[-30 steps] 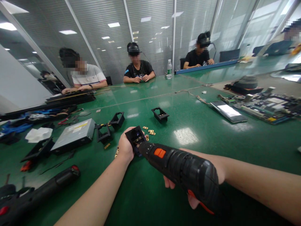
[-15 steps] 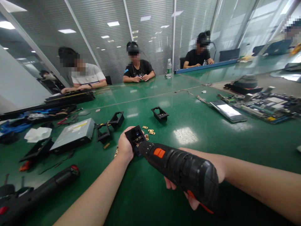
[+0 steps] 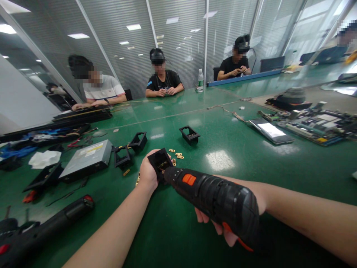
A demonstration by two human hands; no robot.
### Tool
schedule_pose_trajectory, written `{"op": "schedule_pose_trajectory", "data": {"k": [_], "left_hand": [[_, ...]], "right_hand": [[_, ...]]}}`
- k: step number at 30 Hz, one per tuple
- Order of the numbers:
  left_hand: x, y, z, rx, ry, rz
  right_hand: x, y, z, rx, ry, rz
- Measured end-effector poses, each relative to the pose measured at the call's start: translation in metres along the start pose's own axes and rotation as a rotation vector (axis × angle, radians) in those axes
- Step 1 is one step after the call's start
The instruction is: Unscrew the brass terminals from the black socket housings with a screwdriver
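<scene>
My left hand (image 3: pixel 148 172) is closed around a black plastic housing (image 3: pixel 159 160), tilted so its open side faces me. Small brass-coloured parts show inside it. In my right hand (image 3: pixel 209 219) is a black and orange cordless drill (image 3: pixel 214 197), gripped by its handle underneath. The drill's nose reaches into the housing's lower edge; its tip is hidden there. Just beyond the housing lie several small brass plates (image 3: pixel 179 154). Two more black housings (image 3: pixel 138 141) stand to the left of my left hand, and another black housing (image 3: pixel 189 134) sits farther off to the right.
A silver disc drive (image 3: pixel 87 160) lies at left, with a second black power tool (image 3: pixel 47 230) near the front. On the right are a phone-like device (image 3: pixel 270 131) and circuit boards (image 3: pixel 323 124). Several people sit across the green table (image 3: pixel 237 160), near a water bottle (image 3: pixel 200 80).
My hands, the housing and the drill stay almost in place. The light inside the housing has dimmed. Across the table, the person at right has raised their hands.
</scene>
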State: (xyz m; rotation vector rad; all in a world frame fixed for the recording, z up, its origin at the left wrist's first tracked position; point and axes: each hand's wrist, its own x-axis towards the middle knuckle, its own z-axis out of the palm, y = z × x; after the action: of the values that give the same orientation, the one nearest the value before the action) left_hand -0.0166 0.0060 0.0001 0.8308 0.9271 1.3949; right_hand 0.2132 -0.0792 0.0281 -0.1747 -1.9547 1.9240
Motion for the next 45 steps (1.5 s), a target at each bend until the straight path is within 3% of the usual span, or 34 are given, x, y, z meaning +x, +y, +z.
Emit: {"op": "schedule_pose_trajectory", "data": {"k": [2, 8, 12, 22, 28, 45], "left_hand": [[0.000, 0.001, 0.001, -0.007, 0.007, -0.008], [-0.001, 0.001, 0.002, -0.007, 0.016, -0.011], [0.000, 0.000, 0.001, -0.018, -0.006, -0.012], [0.001, -0.001, -0.001, -0.017, -0.007, -0.002], [0.002, -0.002, -0.002, -0.013, -0.018, 0.009], [0.002, -0.003, -0.003, -0.035, -0.014, 0.003]], "right_hand": [[-0.001, 0.005, -0.002, -0.045, -0.016, -0.054], [-0.005, 0.008, 0.000, -0.045, 0.009, 0.027], [-0.005, 0.002, 0.002, 0.106, 0.042, 0.123], [-0.003, 0.000, 0.003, 0.127, 0.066, 0.082], [-0.001, -0.007, 0.005, 0.161, 0.087, 0.143], [-0.001, -0.001, 0.001, 0.014, 0.092, 0.139]]}}
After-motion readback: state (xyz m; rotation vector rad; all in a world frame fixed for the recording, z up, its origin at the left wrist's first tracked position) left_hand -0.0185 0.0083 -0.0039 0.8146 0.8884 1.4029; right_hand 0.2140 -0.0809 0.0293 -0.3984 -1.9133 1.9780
